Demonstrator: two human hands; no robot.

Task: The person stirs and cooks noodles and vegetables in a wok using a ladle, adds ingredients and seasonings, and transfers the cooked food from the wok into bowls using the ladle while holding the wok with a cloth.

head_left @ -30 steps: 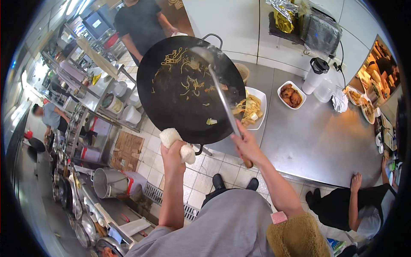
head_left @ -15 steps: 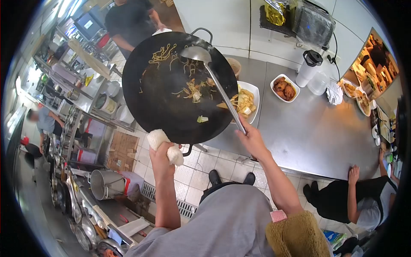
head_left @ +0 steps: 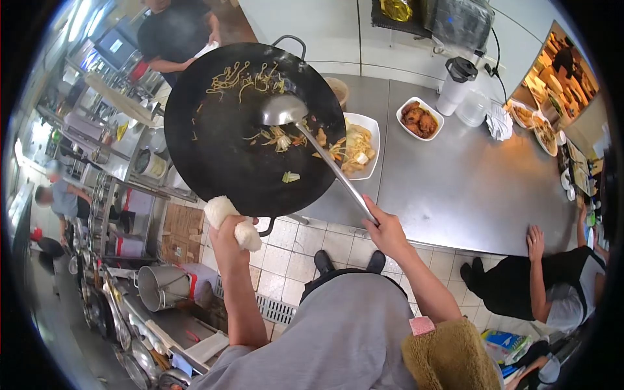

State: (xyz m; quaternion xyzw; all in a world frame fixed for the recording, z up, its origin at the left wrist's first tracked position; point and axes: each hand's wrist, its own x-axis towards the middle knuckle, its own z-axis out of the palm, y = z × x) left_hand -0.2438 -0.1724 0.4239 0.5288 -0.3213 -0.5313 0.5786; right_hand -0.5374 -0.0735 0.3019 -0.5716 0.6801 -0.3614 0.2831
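Through a folded white cloth (head_left: 221, 209), my left hand (head_left: 226, 242) grips the near edge of a large black wok (head_left: 218, 156). The wok is raised and tilted at the counter's left end. Strands of noodles (head_left: 242, 79) cling to its far side, with bits of vegetable lower down. Closed around a long metal handle is my right hand (head_left: 385, 231); the ladle (head_left: 285, 110) at its end is inside the wok. Noodles fill a white square bowl (head_left: 374, 133) beside the wok's right rim, which overlaps part of it.
On the steel counter (head_left: 448, 195) stand a bowl of browned pieces (head_left: 420, 121), a lidded tumbler (head_left: 457, 84) and a plastic container (head_left: 473, 112). A co-worker (head_left: 552, 286) rests a hand on its right edge. Another person (head_left: 175, 32) stands beyond the wok. Shelves (head_left: 130, 188) line the left.
The ladle's bowl has moved down from the noodles at the wok's far side towards its middle. The whole scene has shifted left in view. Both hands keep their holds.
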